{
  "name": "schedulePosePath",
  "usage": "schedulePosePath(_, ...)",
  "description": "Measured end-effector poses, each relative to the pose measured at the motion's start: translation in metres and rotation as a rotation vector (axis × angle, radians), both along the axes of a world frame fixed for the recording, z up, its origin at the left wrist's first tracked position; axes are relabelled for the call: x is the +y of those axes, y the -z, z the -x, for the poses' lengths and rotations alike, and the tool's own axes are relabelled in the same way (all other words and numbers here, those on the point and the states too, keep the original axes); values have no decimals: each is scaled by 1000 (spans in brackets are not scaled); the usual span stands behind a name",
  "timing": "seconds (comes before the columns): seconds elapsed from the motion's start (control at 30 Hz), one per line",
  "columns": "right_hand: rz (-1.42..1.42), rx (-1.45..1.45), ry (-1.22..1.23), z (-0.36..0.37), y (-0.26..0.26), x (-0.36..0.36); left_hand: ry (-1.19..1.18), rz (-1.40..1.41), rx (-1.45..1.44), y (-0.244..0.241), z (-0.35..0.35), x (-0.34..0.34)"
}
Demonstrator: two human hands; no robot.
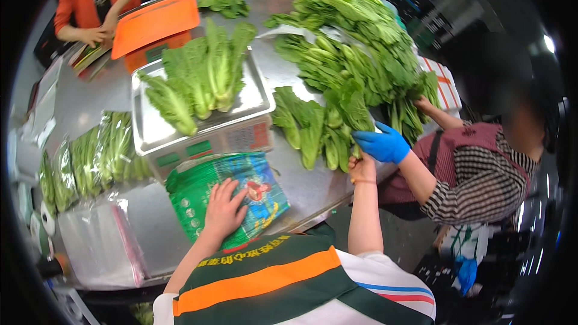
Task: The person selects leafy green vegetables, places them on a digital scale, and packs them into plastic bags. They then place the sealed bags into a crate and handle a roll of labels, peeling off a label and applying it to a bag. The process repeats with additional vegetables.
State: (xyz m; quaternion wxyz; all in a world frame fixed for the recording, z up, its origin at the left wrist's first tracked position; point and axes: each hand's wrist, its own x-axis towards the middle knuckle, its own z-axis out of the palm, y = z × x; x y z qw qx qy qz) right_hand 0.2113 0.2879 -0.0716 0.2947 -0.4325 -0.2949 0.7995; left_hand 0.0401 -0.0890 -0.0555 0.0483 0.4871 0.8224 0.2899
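Note:
My left hand (pixel 224 210) lies flat, fingers spread, on a green and blue printed plastic bag (pixel 192 203) near the table's front edge. To the right, my right hand (pixel 362 169) is at the base of a head of leafy greens (pixel 356 104), beside a co-worker's blue-gloved hand; the glove partly hides my fingers, and their grip is unclear. Several lettuce-like heads (pixel 310 137) lie just left of it. A metal tray (pixel 203 137) on a scale holds more romaine-like heads (pixel 221 72). Bagged green stalks (pixel 95 158) lie at the left.
A large pile of leafy greens (pixel 384 49) covers the back right of the steel table (pixel 167 221). An orange scale (pixel 156 25) stands behind the tray. Clear plastic bags (pixel 97 248) lie front left. A co-worker stands close at the right; two people are across the table.

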Motion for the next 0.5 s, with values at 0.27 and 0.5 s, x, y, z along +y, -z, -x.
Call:
schedulePosePath(0.27,-298,288,-413,106,-88,-102,-85,-234,-175,-5,10,-8)
schedulePosePath(0.5,-1120,-337,-598,216,-115,-124,-515,-328,325,-71,96,17)
